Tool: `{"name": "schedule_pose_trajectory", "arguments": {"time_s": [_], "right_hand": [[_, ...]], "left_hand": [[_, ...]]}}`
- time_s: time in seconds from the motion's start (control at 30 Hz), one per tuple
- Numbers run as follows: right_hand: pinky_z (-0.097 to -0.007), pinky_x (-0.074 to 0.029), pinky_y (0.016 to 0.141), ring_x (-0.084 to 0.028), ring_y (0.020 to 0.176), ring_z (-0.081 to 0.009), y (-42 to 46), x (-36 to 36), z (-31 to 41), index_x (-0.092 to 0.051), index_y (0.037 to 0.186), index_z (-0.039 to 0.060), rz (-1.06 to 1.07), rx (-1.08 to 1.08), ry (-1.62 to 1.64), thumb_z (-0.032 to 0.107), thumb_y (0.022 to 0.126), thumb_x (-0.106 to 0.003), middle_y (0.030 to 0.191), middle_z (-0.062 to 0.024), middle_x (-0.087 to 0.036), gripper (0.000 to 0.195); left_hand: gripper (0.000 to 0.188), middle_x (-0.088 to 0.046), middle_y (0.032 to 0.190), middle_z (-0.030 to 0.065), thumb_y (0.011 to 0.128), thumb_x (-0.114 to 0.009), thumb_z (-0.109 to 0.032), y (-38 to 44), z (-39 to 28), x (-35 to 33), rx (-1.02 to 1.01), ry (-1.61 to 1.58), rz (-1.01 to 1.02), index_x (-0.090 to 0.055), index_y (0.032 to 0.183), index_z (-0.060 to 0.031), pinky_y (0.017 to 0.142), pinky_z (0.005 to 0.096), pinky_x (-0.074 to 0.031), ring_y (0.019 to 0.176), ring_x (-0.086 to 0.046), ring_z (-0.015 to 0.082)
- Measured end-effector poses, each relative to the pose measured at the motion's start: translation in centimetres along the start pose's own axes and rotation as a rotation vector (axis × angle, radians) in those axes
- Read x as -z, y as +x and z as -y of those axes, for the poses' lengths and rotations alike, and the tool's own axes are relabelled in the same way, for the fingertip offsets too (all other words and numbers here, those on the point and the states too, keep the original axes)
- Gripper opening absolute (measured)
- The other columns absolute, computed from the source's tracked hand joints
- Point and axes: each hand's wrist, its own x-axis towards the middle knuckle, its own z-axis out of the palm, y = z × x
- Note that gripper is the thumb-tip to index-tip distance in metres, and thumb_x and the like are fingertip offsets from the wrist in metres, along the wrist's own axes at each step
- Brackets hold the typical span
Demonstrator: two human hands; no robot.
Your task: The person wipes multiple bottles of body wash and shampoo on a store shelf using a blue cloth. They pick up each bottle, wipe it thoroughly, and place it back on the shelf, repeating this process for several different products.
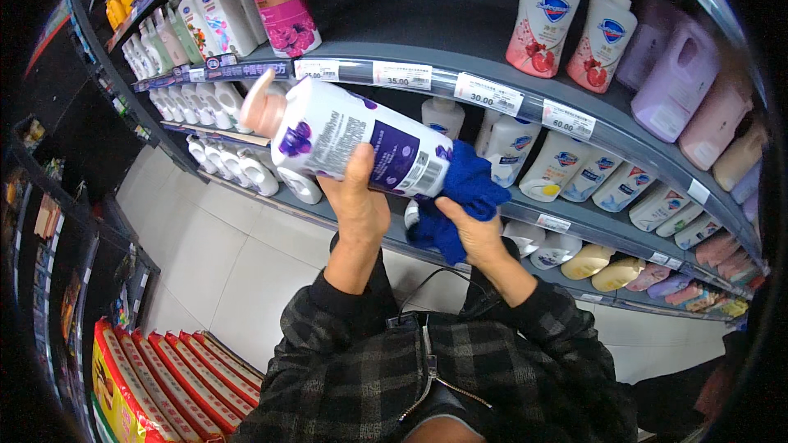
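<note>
My left hand [357, 197] grips a white pump bottle [332, 129] with purple flower prints and a dark purple back label that bears writing and a barcode. The bottle is tilted almost on its side, its peach pump head [265, 107] pointing left and its base to the right. In my right hand [477, 231] is a blue cloth [471, 181], bunched up and pressed against the bottle's base. The cloth hides the bottom of the bottle. Behind the bottle runs a dark shelf edge with price tags [403, 75].
A pink Lux bottle [286, 6] stands on the upper shelf, left of two Safeguard pump bottles [545, 18]. Purple jugs [677, 80] are at the right. Lower shelves hold more Safeguard bottles [554, 166]. Several red packages [166, 381] lie stacked at the lower left on the tiled floor [240, 271].
</note>
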Motion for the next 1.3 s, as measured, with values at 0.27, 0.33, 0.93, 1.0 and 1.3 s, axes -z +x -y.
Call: {"name": "schedule_pose_trajectory", "arguments": {"time_s": [0.27,0.33,0.93,1.0,1.3], "right_hand": [[-0.0388,-0.051,0.09,-0.06,0.103,-0.0222,-1.3,3.9,5.3,-0.053,0.125,0.0043,0.004,-0.217,0.142,0.015,0.081,-0.074,0.116,-0.011,-0.061,0.05],[-0.0399,-0.05,0.091,-0.059,0.105,-0.0231,-1.7,4.4,5.1,-0.052,0.126,0.0039,0.006,-0.238,0.149,0.019,0.082,-0.073,0.118,-0.0116,-0.06,0.051],[-0.0357,-0.045,0.092,-0.057,0.107,-0.0239,-1.4,3.6,5.5,-0.055,0.12,0.0054,0.156,0.708,-0.762,0.024,0.07,-0.081,0.115,-0.0133,-0.058,0.06],[-0.0419,-0.037,0.1,-0.048,0.118,-0.03,-1.3,4.1,3.9,-0.053,0.123,0.0056,0.175,0.846,-0.845,0.033,0.072,-0.079,0.125,-0.0193,-0.051,0.064],[-0.0468,-0.036,0.086,-0.047,0.093,-0.0343,-1.6,-1.1,6.7,-0.067,0.088,0.0165,0.278,0.935,-0.983,0.035,0.071,-0.064,0.103,-0.0095,-0.055,0.025]], "left_hand": [[0.048,-0.065,0.104,0.0109,0.091,-0.057,-0.042,2.3,-2.2,0.7,0.322,-0.236,0.036,-0.05,0.118,-0.003,0.079,0.0343,-0.058,0.088,-0.068,0.0201],[0.052,-0.065,0.105,0.0107,0.09,-0.058,-0.045,2.0,-1.9,0.0,0.33,-0.28,0.046,-0.05,0.119,-0.003,0.079,0.0342,-0.058,0.087,-0.068,0.0203],[0.088,-0.038,0.14,0.0109,0.082,-0.054,-0.065,-3.1,0.3,-2.3,0.484,-0.065,0.288,-0.022,0.145,-0.0133,0.107,0.0528,-0.032,0.129,-0.038,0.031],[0.076,-0.051,0.129,0.0116,0.085,-0.055,-0.06,-3.6,0.5,-3.5,0.5,-0.065,0.093,-0.035,0.139,-0.0095,0.1,0.0465,-0.043,0.118,-0.051,0.0285],[0.075,-0.052,0.128,0.0147,0.088,-0.048,-0.062,-2.0,2.2,-1.8,0.567,-0.146,0.322,-0.037,0.138,-0.0075,0.102,0.0449,-0.042,0.115,-0.053,0.029]]}}
